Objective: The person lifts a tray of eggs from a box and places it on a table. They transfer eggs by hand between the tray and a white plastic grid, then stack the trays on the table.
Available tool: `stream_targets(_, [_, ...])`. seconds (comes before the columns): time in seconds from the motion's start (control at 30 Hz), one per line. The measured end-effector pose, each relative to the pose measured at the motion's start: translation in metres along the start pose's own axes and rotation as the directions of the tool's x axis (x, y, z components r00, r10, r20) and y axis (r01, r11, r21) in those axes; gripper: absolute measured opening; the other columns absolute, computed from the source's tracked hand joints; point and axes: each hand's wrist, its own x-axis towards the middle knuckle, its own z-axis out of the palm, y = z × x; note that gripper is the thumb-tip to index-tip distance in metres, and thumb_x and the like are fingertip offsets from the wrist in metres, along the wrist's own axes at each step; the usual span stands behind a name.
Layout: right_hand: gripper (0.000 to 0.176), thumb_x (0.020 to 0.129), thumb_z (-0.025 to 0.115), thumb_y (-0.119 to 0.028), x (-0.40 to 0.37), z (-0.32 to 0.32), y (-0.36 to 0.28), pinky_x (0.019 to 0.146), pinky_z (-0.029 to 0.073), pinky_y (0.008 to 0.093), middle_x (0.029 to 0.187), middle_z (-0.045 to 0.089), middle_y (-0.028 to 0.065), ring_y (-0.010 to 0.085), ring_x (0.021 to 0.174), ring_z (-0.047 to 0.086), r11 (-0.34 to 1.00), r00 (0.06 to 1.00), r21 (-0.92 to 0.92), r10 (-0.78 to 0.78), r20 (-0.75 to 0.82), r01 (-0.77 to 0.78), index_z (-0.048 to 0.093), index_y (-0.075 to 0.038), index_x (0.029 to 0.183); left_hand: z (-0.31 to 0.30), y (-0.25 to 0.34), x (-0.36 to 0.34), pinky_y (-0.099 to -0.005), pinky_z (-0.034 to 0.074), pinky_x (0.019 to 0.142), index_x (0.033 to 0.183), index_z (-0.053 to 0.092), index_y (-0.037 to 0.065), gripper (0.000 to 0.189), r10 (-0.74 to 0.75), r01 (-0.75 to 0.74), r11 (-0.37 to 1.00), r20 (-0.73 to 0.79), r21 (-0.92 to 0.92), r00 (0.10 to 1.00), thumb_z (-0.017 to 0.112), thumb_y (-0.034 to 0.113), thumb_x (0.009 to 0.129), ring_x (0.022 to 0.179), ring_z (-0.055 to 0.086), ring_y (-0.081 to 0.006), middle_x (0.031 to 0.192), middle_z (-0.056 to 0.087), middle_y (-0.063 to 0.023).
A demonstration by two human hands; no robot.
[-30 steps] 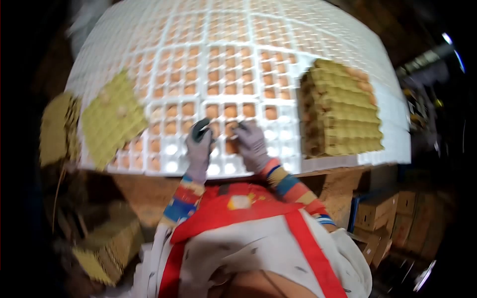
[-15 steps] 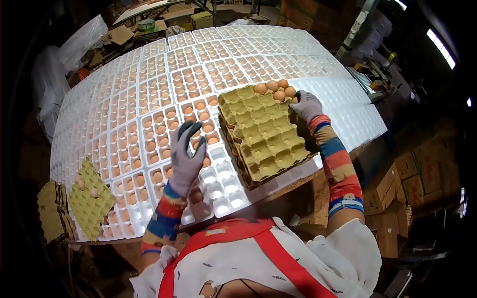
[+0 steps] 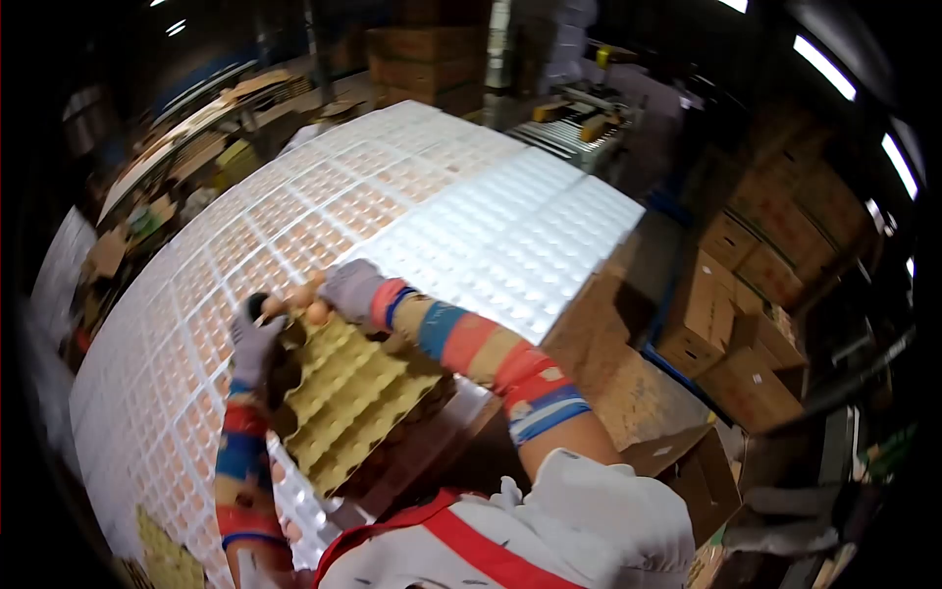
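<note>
**Entry: stack of cardboard egg trays, held at its far end by both hands**

Item 1. Stack of cardboard egg trays, yellow-green. I see it at the near edge of the table, resting on the white plastic trays just in front of the person's chest. Its long axis runs from that near edge away from the person, slanting toward the table's left side. The cupped face points up. I cannot tell whether the stack lies flat or is tipped up at the far end.

Item 2. Contents of the top tray: a few brown eggs, all in the far row and pressed between the two hands. The other cups show bare cardboard.

Item 3. Left hand, in a grey glove. It sits at the far left corner of the stack, with fingers curled onto the edge and thumb raised.

Item 4. Right hand, in a grey glove with a striped sleeve. It sits at the far right corner, fingers bent over the eggs. I cannot tell whether they grip an egg or the tray's rim.

Item 5. White plastic trays, covering the tabletop edge to edge. Cells toward the left and centre hold brown eggs; those toward the right corner show plain white.

Item 6. Another yellow tray, at the near left corner.

Item 7. Cardboard boxes, stacked off the table's right side.
</note>
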Motion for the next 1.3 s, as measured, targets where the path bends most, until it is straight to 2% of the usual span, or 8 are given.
stream_targets(0.13, [0.037,0.079,0.066,-0.021,-0.005,0.03,0.055,0.075,0.053,0.0379,0.103,0.066,0.0078,0.028,0.093,0.064,0.47,0.949,0.883,0.273,-0.16,0.014,0.062,-0.014,0.115,-0.025,0.015,-0.001,-0.0416,0.053,0.09,0.122,0.056,0.008,0.033,-0.347,0.242,0.36,0.111,-0.901,0.931,0.058,0.013,0.089,0.106,0.058,-0.0249,0.106,0.058,-0.0054])
stream_targets(0.23, [0.054,0.082,0.07,-0.021,-0.031,0.007,0.068,0.066,0.057,0.0351,0.106,0.063,0.0052,0.0194,0.083,0.065,-0.466,0.966,0.882,0.254,0.051,0.076,0.053,-0.013,0.132,-0.02,-0.025,0.004,-0.0303,0.055,0.067,0.12,0.058,0.003,0.036,-0.017,0.059,0.956,0.145,-0.287,0.989,0.064,0.019,0.088,0.078,0.06,-0.0155,0.091,0.06,-0.0048])
stream_targets(0.47, [0.064,0.067,0.079,-0.046,0.04,-0.018,0.05,0.093,0.049,0.0415,0.13,0.048,0.0143,0.0306,0.11,0.06,0.975,0.975,0.142,0.149,0.168,-0.173,0.06,-0.023,0.124,0.055,0.108,-0.017,-0.0453,0.049,0.085,0.116,0.059,0.012,0.045,-0.215,0.008,0.729,0.217,0.685,0.952,0.067,0.033,0.077,0.1,0.06,-0.0379,0.11,0.062,-0.0163])
stream_targets(0.63, [0.05,0.071,0.078,-0.042,0.06,-0.015,0.042,0.088,0.051,0.0418,0.124,0.053,0.0137,0.0312,0.108,0.061,0.986,0.967,0.057,0.142,0.211,-0.158,0.065,-0.018,0.113,0.004,0.054,-0.014,-0.0265,0.052,0.07,0.113,0.064,0.004,0.034,-0.316,0.353,0.844,0.157,-0.403,0.936,0.069,0.024,0.086,0.083,0.064,-0.0155,0.099,0.067,-0.0052])
stream_targets(0.7, [0.051,0.069,0.078,-0.044,0.049,0.005,0.06,0.087,0.05,0.0382,0.11,0.066,0.0127,0.0285,0.104,0.062,0.921,0.99,0.366,0.14,-0.001,-0.13,0.067,-0.019,0.112,-0.018,0.054,-0.017,-0.0275,0.054,0.07,0.127,0.057,0.006,0.04,-0.416,0.525,0.307,0.384,-0.794,0.824,0.063,0.018,0.089,0.091,0.064,-0.0178,0.116,0.063,-0.0084])
stream_targets(0.9, [0.058,0.097,0.052,-0.044,0.006,0.04,0.061,0.061,0.054,0.0367,0.119,0.058,0.0129,0.0241,0.087,0.062,-0.588,0.955,0.792,0.295,0.017,0.167,0.042,-0.01,0.142,0.0,0.076,0.029,-0.0343,0.054,0.077,0.13,0.055,0.012,0.059,-0.339,0.353,0.935,0.395,0.039,0.854,0.074,0.035,0.079,0.1,0.062,-0.0281,0.122,0.053,-0.011])
stream_targets(1.03, [0.064,0.095,0.044,-0.057,-0.02,0.039,0.047,0.066,0.058,0.0423,0.124,0.055,0.0224,0.0314,0.088,0.064,-0.973,0.986,0.185,-0.15,-0.067,-0.135,0.046,-0.01,0.138,0.049,0.101,0.048,-0.0454,0.049,0.091,0.118,0.06,0.012,0.059,-0.488,0.01,0.453,0.239,0.892,0.839,0.077,0.043,0.07,0.112,0.056,-0.0344,0.127,0.048,-0.0192])
stream_targets(1.3, [0.068,0.092,0.043,-0.063,-0.07,0.008,-0.032,0.063,0.052,0.0365,0.141,0.042,0.0227,0.0271,0.084,0.057,-0.979,0.998,0.192,-0.067,0.001,-0.066,0.044,-0.017,0.143,-0.014,0.061,0.001,-0.0335,0.054,0.069,0.125,0.054,0.007,0.056,0.128,0.112,0.584,0.227,-0.804,0.965,0.062,0.049,0.088,0.092,0.059,-0.0232,0.115,0.056,-0.0092])
